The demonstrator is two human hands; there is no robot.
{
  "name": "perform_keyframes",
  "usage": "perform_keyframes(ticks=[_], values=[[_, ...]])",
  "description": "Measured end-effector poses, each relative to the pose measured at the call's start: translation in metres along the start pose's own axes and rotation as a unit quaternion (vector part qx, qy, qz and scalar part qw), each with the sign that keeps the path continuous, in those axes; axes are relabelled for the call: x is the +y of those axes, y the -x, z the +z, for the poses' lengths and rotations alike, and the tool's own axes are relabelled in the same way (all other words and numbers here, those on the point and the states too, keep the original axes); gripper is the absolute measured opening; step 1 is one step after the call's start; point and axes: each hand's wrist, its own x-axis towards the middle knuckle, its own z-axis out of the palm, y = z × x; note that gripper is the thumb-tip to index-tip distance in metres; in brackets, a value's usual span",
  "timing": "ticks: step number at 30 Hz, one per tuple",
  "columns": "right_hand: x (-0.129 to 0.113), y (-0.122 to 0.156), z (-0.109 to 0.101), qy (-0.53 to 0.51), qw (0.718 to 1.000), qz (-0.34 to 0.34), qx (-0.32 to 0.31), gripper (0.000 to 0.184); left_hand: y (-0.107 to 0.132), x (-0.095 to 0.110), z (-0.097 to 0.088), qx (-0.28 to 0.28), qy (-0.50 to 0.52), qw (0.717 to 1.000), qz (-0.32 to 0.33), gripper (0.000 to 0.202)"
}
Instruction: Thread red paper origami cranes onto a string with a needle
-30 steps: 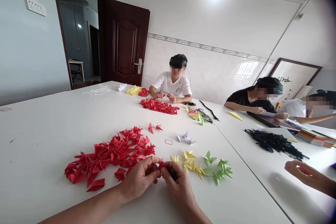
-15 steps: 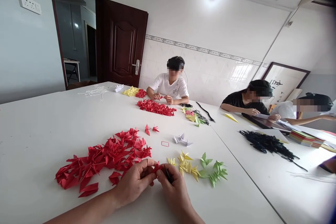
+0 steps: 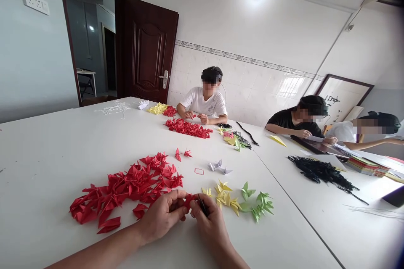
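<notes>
My left hand and my right hand meet low in the middle of the white table. Both pinch one small red folded paper piece between their fingertips. My right hand also holds a thin black strip against it. A wide heap of red folded pieces lies just left of my hands. Several yellow folded pieces and green folded pieces lie just right of them.
Two loose red pieces, a red rubber band and white folded pieces lie further back. Three people sit along the far side with red pieces, a black strip pile and stacked coloured paper. A door stands open at back left.
The view shifted slightly. A neighbour's hand at the right edge has gone from view. My hands stay together on the red piece, fingers working it a little.
</notes>
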Motion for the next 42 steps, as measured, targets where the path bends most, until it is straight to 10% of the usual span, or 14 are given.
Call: perform_keyframes(ticks=[23,42], values=[[-0.007,0.001,-0.002,-0.002,1.000,0.014,-0.015,0.033,0.001,0.006,0.001,0.000,0.010,1.000,0.022,0.019],[-0.007,0.009,-0.006,0.065,0.996,0.053,-0.040,0.039,-0.001,-0.004,-0.001,0.139,0.050,0.989,0.009,0.013]])
